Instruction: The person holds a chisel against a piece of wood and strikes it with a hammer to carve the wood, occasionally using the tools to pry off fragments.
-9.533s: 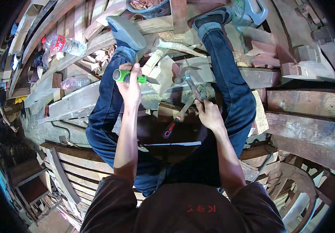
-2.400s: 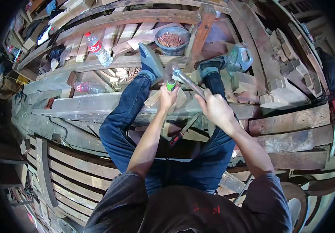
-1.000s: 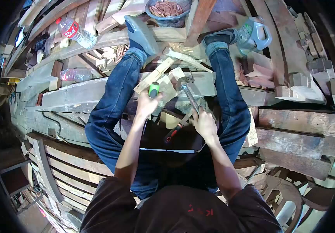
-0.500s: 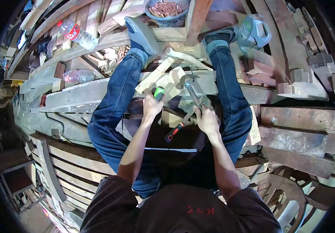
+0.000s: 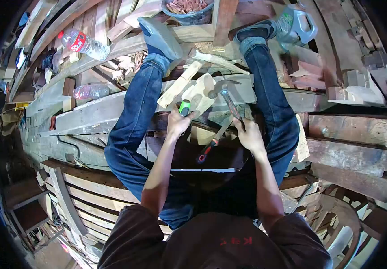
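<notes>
Head view: a green-handled chisel point(image 5: 184, 107) is gripped by the left hand point(image 5: 177, 123) against a wood block point(image 5: 200, 92), a hammer point(image 5: 227, 92) by the right hand point(image 5: 249, 134); square blows are advised.

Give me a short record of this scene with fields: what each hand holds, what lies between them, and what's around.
Left hand: left hand grips a green-handled chisel, its green end pointing up.
Right hand: right hand holds a steel claw hammer, head raised above the pale wood block.
Between hands: a red-and-black-handled tool lies on the dark timber.
Surroundings: clear plastic bottle with red label, dark bucket of reddish wood pieces, grey plastic jug.
</notes>
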Available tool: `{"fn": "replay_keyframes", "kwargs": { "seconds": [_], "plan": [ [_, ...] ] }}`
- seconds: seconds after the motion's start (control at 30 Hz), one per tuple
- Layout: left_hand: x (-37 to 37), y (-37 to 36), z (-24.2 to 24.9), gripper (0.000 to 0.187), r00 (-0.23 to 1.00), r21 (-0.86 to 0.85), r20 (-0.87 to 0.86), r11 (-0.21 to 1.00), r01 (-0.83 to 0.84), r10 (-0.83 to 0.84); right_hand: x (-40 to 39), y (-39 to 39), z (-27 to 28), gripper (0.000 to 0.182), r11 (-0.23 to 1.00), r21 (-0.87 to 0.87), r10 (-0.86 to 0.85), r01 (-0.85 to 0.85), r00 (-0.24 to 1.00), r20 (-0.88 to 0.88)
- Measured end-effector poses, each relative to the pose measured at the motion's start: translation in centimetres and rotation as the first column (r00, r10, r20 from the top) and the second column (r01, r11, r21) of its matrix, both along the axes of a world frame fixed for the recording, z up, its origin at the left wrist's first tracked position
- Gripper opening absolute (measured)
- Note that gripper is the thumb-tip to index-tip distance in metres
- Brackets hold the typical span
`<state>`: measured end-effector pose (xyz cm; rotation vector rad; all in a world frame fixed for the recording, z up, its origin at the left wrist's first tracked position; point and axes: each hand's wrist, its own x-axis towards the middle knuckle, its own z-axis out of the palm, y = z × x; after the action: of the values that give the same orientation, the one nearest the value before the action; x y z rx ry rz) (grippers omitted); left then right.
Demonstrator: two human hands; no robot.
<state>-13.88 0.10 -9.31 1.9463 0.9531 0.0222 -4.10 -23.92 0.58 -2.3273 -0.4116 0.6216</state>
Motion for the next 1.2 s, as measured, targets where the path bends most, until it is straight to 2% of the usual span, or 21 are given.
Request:
{"fn": "replay_keyframes", "kwargs": {
  "seconds": [0.1, 0.13, 0.23, 0.27, 0.37, 0.5, 0.53, 0.57, 0.67, 0.77, 0.8, 0.9, 1.03, 1.1, 1.2],
  "plan": [
    [0.1, -0.4, 1.6, 0.075, 0.994, -0.072, -0.068, 0.994, 0.081, -0.086, 0.4, -0.3, -0.8, 0.035, 0.998, 0.06, -0.021, 0.021, 1.0, 0.004],
    [0.0, -0.3, 1.0, 0.065, 0.992, -0.043, -0.038, 0.992, 0.12, -0.122, 0.4, -0.3, -0.6, 0.035, 0.996, 0.089, -0.031, 0.031, 1.0, 0.0],
    [0.2, -0.2, 1.8, 0.072, 0.984, -0.04, -0.062, 0.985, 0.167, -0.169, 0.7, -0.5, -1.2, 0.035, 0.995, 0.091, -0.034, 0.032, 0.999, 0.027],
    [0.3, -0.2, 2.2, 0.065, 0.983, -0.034, -0.105, 0.989, 0.146, -0.148, 0.8, -0.7, -1.4, 0.035, 0.996, 0.08, -0.032, 0.03, 0.999, 0.028],
    [0.2, 0.2, 2.6, 0.046, 0.996, 0.006, -0.046, 0.997, 0.078, -0.077, 1.1, -0.5, -0.9, 0.037, 0.999, -0.004, -0.047, 0.047, 0.999, -0.019],
    [0.2, 0.9, 0.9, 0.047, 0.999, 0.059, 0.04, 0.998, 0.0, -0.002, 1.5, -0.5, -1.1, 0.04, 0.998, 0.009, -0.068, 0.068, 0.996, -0.055],
    [0.1, 1.0, -0.3, 0.049, 0.993, 0.09, 0.114, 0.996, 0.0, -0.01, 1.6, -0.7, -1.6, 0.041, 0.998, 0.011, -0.067, 0.067, 0.997, -0.045],
    [-0.2, 1.1, -1.5, 0.05, 0.995, 0.07, 0.101, 0.997, -0.023, 0.016, 1.6, -0.9, -1.9, 0.041, 0.998, 0.013, -0.065, 0.065, 0.997, -0.035],
    [0.3, 0.1, 0.1, 0.056, 0.993, -0.014, 0.079, 0.996, -0.085, 0.086, 1.7, -0.7, -1.2, 0.039, 0.997, -0.028, -0.074, 0.072, 0.993, -0.089],
    [0.0, -0.3, -1.8, 0.056, 0.977, -0.07, 0.183, 0.993, -0.099, 0.11, 1.8, -0.9, -1.5, 0.038, 0.996, -0.023, -0.083, 0.081, 0.991, -0.108],
    [0.2, -0.6, -0.6, 0.053, 0.962, -0.094, 0.249, 0.991, -0.091, 0.112, 1.7, -1.0, -1.5, 0.038, 0.996, -0.005, -0.091, 0.091, 0.99, -0.106],
    [0.1, -0.4, -0.8, 0.048, 0.996, -0.163, 0.084, 0.987, -0.001, 0.015, 1.9, -1.1, -1.0, 0.038, 0.994, -0.027, -0.104, 0.102, 0.988, -0.118],
    [0.2, -1.2, 1.0, 0.044, 0.995, 0.034, 0.047, 0.995, 0.092, -0.093, 1.7, -1.2, -1.0, 0.04, 0.994, -0.005, -0.112, 0.112, 0.993, -0.033],
    [0.2, -1.2, 1.2, 0.043, 0.993, 0.109, 0.014, 0.987, 0.117, -0.119, 1.7, -1.3, -0.9, 0.04, 0.994, -0.009, -0.108, 0.107, 0.993, -0.048],
    [0.2, -0.7, 0.3, 0.043, 0.998, 0.006, 0.044, 0.999, 0.044, -0.044, 1.9, -1.0, -0.2, 0.04, 0.992, -0.058, -0.119, 0.113, 0.988, -0.103]
  ]
}}
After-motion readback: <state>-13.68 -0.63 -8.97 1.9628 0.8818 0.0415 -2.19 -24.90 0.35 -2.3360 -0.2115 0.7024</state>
